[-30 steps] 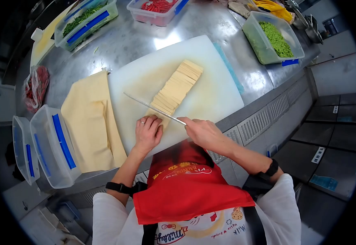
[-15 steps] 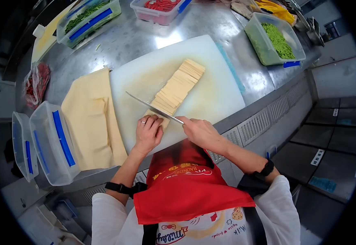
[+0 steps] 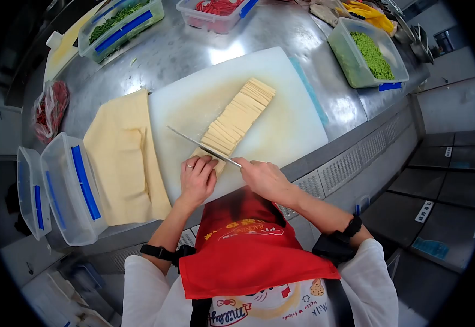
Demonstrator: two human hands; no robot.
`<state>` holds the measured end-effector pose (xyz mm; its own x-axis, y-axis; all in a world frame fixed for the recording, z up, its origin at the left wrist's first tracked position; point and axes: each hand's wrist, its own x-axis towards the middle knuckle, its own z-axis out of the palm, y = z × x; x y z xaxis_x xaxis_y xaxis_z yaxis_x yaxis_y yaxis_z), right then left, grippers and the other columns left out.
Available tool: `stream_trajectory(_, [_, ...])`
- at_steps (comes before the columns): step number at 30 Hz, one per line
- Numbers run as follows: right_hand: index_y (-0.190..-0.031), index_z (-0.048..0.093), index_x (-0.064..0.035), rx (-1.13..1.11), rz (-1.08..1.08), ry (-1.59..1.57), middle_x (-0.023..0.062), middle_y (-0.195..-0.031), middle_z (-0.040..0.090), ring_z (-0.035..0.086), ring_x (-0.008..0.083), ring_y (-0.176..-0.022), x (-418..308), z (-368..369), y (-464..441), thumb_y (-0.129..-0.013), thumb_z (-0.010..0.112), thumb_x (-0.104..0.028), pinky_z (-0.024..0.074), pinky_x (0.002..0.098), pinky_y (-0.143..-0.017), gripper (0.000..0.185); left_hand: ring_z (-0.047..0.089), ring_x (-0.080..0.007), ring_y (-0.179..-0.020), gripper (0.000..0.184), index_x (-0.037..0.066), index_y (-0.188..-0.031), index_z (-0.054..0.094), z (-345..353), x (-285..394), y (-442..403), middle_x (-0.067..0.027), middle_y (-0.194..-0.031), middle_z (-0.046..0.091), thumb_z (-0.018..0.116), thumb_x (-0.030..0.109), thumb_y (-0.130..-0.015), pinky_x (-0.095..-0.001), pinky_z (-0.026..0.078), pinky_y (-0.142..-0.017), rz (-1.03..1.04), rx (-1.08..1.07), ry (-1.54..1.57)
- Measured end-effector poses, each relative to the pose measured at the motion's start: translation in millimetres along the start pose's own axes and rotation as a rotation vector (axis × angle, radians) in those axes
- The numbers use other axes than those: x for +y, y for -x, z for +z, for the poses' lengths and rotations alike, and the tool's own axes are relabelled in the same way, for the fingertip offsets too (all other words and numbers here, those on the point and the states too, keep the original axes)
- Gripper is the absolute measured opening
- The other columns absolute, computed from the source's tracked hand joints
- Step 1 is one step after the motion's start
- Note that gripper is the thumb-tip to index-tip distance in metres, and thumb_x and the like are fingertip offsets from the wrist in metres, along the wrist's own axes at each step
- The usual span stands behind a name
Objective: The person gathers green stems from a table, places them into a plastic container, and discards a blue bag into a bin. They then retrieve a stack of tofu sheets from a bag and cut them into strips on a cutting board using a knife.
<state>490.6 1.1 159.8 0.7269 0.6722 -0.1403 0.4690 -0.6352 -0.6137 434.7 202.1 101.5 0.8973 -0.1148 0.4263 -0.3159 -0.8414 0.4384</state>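
My right hand is closed round the handle of a kitchen knife. The blade slants up and left across a pale yellow stack of what looks like tofu skin, at the near end of its thin cut strips. Curled over the uncut end, close beside the blade, are the fingers of my left hand, a ring on one of them. The stack lies on a white cutting board. Large folded sheets of the same material lie left of the board, overlapping its edge.
Clear containers stand around: one with chopped greens at right, one with green strips and one with red strips at the back. An open container and a bag of red pieces are at left.
The right hand and knife have shifted slightly to the left, with the handle end a little lower. The left hand stays on the stack in nearly the same place.
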Motion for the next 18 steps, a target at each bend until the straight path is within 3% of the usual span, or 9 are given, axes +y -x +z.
stream_trajectory(8, [-0.118, 0.047, -0.0055, -0.127, 0.024, 0.049, 0.0217, -0.074, 0.061, 0.06, 0.0402, -0.063, -23, -31, 23, -0.085, 0.051, -0.007, 0.0488, 0.0473, -0.056, 0.033, 0.054, -0.0259, -0.092, 0.025, 0.007, -0.095, 0.063, 6, -6, 10, -0.0069, -0.098, 0.059, 0.065, 0.006, -0.071, -0.0379, 0.041, -0.079, -0.015, -0.01, 0.021])
stream_trajectory(13, [-0.118, 0.046, -0.0057, -0.087, -0.002, 0.068, 0.0217, -0.074, 0.061, 0.06, 0.0408, -0.064, -12, 8, 5, -0.086, 0.05, -0.008, 0.0488, 0.048, -0.056, 0.032, 0.054, -0.0268, -0.093, 0.025, 0.006, -0.096, 0.063, 8, -7, 12, -0.0083, -0.098, 0.059, 0.064, 0.005, -0.071, -0.0379, 0.042, -0.08, 0.008, 0.036, 0.034])
stream_trajectory(18, [-0.118, 0.048, -0.0056, -0.017, -0.041, 0.008, 0.0217, -0.072, 0.061, 0.06, 0.0403, -0.064, -3, 1, 3, -0.087, 0.05, -0.01, 0.0485, 0.0482, -0.056, 0.032, 0.054, -0.0269, -0.093, 0.025, 0.006, -0.095, 0.062, 3, -4, 14, -0.0093, -0.095, 0.058, 0.063, 0.003, -0.07, -0.0378, 0.042, -0.08, -0.038, 0.001, 0.068])
